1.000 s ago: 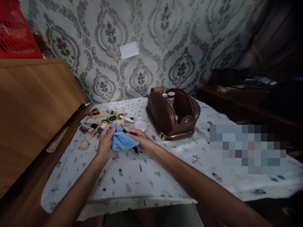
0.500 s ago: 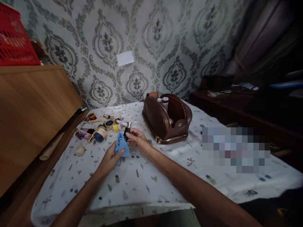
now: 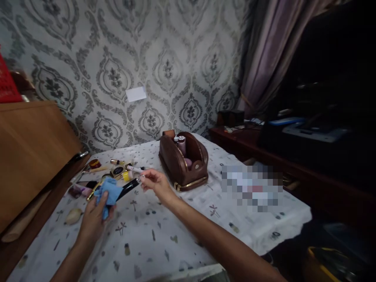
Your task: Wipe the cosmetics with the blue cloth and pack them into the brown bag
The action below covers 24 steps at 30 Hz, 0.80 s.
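Observation:
My left hand [image 3: 98, 207] is closed around a crumpled blue cloth [image 3: 109, 190], above the left part of the table. Out of the cloth, angled up to the right, sticks a slim black cosmetic tube [image 3: 128, 188] with a shiny end. The fingertips of my right hand [image 3: 155, 184] pinch that shiny end. Its other end is hidden by the cloth. Behind my hands lie a yellow-labelled jar [image 3: 127, 176], a round black compact [image 3: 118, 170] and several other cosmetics. To the right stands an open brown toiletry bag [image 3: 183, 172] with bottles inside.
A patterned white cloth [image 3: 158, 246] covers the table. A wooden panel [image 3: 32, 149] rises at the left, with a red basket [image 3: 8, 84] on top. A blurred patch [image 3: 251, 188] hides something at the right. A dark desk [image 3: 223, 137] stands beyond.
The view has swung right. The black tube has gone from nearly upright to slanted, its lower end now in the cloth. My right hand has shifted its hold to the shiny end.

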Tool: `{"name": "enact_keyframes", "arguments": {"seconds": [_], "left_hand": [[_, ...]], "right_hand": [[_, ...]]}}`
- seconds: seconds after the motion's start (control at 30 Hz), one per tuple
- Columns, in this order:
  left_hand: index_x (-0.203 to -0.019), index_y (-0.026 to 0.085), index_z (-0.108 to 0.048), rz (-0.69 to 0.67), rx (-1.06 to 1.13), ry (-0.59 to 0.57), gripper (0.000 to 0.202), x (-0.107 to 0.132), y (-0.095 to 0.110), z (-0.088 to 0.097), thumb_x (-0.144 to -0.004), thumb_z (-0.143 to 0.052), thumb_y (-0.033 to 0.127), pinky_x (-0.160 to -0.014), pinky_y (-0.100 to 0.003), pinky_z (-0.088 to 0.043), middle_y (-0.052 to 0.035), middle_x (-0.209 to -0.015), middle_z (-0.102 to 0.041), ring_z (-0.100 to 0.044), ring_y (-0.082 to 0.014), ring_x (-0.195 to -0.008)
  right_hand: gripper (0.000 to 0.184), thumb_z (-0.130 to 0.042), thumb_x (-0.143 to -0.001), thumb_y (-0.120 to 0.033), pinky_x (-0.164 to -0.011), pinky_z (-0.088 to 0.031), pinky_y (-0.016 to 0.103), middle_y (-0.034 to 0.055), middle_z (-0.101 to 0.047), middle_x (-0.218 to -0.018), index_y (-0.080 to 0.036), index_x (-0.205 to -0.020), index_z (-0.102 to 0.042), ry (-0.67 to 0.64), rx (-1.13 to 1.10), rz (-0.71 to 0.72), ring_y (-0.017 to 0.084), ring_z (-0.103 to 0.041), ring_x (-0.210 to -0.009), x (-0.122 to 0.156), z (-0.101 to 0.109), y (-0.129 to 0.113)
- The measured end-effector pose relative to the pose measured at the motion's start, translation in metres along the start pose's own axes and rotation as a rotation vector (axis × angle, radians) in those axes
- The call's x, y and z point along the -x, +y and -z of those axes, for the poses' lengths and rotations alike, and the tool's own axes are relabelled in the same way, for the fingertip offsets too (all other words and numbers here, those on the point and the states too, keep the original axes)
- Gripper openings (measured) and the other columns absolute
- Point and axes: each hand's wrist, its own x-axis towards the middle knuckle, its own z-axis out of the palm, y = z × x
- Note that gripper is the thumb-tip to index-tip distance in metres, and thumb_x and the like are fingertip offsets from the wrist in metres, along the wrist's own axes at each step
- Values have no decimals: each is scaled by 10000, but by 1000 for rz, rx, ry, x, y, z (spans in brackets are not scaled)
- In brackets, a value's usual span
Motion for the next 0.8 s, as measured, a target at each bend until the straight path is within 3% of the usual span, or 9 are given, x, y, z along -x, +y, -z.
{"name": "enact_keyframes", "arguments": {"seconds": [0.07, 0.17, 0.3, 0.37, 0.5, 0.63, 0.8], "left_hand": [[-731, 192, -552, 29, 81, -2, 302, -1, 7, -8, -661, -802, 345, -353, -136, -379, 39, -565, -577, -521, -91, -441], [-723, 174, -560, 56, 176, -99, 208, -1, 10, -23, -747, -739, 277, -307, -114, -289, 15, -548, -565, -461, -73, -403], [-761, 143, -601, 124, 299, -188, 55, 4, 11, -50, -766, -631, 98, -357, -110, -366, -22, -617, -597, -491, -69, -456], [-771, 145, -610, 136, 333, -234, 105, 9, 12, -64, -721, -620, 53, -370, -120, -393, -34, -647, -616, -511, -79, -481], [-796, 163, -623, 112, 345, -320, 273, 19, 15, -87, -569, -703, 34, -394, -150, -431, -43, -756, -672, -579, -119, -571], [-778, 173, -621, 81, 260, -382, 393, 30, 15, -107, -449, -815, 81, -442, -204, -475, -24, -768, -679, -638, -187, -669], [-818, 169, -644, -37, 20, -493, 439, 29, 3, -114, -505, -892, 350, -454, -223, -469, -10, -743, -660, -593, -163, -627]], "right_hand": [[432, -818, -619, -513, -487, -448, 213, -47, -565, -674, -186, -801, -602, -43, 78, 33, 96, -544, -552, 9, 0, -11], [344, -778, -700, -465, -483, -406, 207, -51, -552, -660, -190, -813, -605, -48, 238, 100, 87, -509, -537, 28, 4, -32], [150, -706, -796, -313, -572, -400, 205, -30, -577, -709, -179, -822, -642, 32, 514, 276, 97, -534, -655, 52, 20, -63], [154, -697, -805, -314, -569, -415, 205, -27, -578, -732, -177, -848, -642, 58, 512, 281, 95, -549, -644, 58, 31, -79], [293, -699, -798, -437, -434, -399, 194, -55, -522, -685, -188, -923, -608, 82, 304, 189, 81, -532, -487, 62, 49, -110], [278, -690, -814, -433, -438, -404, 190, -67, -501, -616, -182, -909, -618, 146, 360, 296, 80, -526, -468, 59, 60, -145], [224, -618, -870, -401, -506, -404, 208, -48, -542, -645, -179, -900, -627, 311, 711, 526, 90, -521, -528, 48, 78, -194]]}}
